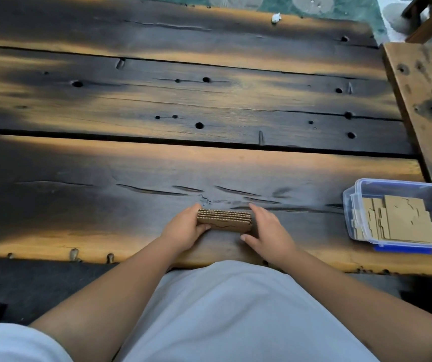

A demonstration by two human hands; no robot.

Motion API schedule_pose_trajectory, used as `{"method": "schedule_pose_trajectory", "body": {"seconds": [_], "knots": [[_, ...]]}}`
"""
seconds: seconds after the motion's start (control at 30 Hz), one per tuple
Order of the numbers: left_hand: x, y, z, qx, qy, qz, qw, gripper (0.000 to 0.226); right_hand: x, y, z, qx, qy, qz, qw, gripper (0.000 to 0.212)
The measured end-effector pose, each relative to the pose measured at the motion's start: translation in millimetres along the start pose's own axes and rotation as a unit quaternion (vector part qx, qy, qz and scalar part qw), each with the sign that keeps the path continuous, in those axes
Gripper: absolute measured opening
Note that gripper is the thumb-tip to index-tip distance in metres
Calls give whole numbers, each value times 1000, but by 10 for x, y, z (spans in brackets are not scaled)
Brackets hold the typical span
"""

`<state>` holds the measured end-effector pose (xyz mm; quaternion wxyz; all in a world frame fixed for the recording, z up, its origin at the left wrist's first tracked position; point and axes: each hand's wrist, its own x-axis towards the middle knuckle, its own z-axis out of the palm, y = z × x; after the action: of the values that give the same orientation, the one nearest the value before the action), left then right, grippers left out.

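Observation:
A small stack of brown corrugated cardboard pieces (225, 220) stands on edge near the front of the dark wooden table (157, 165). My left hand (185, 227) grips the stack's left end, thumb on its near face and fingers behind. My right hand (267, 228) lies against the stack's right end with fingers fairly straight and the thumb spread toward me on the table. A clear plastic box with a blue rim and clip (353, 205) sits to the right and holds more flat cardboard cut-outs (403, 220).
The table is made of wide, scorched planks with gaps and holes. A wooden bench or chair part (421, 100) runs along the right edge. A small white scrap (275, 18) lies at the far edge. My lap in light clothing fills the bottom.

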<state>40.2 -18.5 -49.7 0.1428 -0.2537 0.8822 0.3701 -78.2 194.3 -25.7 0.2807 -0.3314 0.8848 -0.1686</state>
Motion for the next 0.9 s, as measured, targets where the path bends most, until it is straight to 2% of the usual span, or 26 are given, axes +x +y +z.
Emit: {"method": "schedule_pose_trajectory", "body": {"seconds": [0.13, 0.2, 0.33, 0.47, 0.57, 0.77, 0.9], "knots": [[6, 43, -41, 2, -8, -3, 1000, 27, -36, -70, 161, 27, -36, 18, 999, 75], [3, 57, -56, 4, -11, -6, 1000, 26, -22, -94, 207, 24, -29, 46, 998, 74], [5, 62, -81, 21, -13, 1, 1000, 26, 12, -60, 247, -24, -7, 42, 999, 67], [-6, 69, -108, 28, -19, 12, 999, 25, 78, -82, 295, -20, 35, 57, 998, 34], [-22, 90, -134, 18, -20, 17, 999, 25, 114, -112, 281, 9, 48, 60, 997, 21], [-48, 89, -274, 3, -61, 3, 998, 33, 80, -114, 136, 60, 0, 35, 998, 28], [-86, 120, -420, -61, -71, 4, 996, 25, 36, -149, 13, 184, 39, 60, 980, 24]]}}
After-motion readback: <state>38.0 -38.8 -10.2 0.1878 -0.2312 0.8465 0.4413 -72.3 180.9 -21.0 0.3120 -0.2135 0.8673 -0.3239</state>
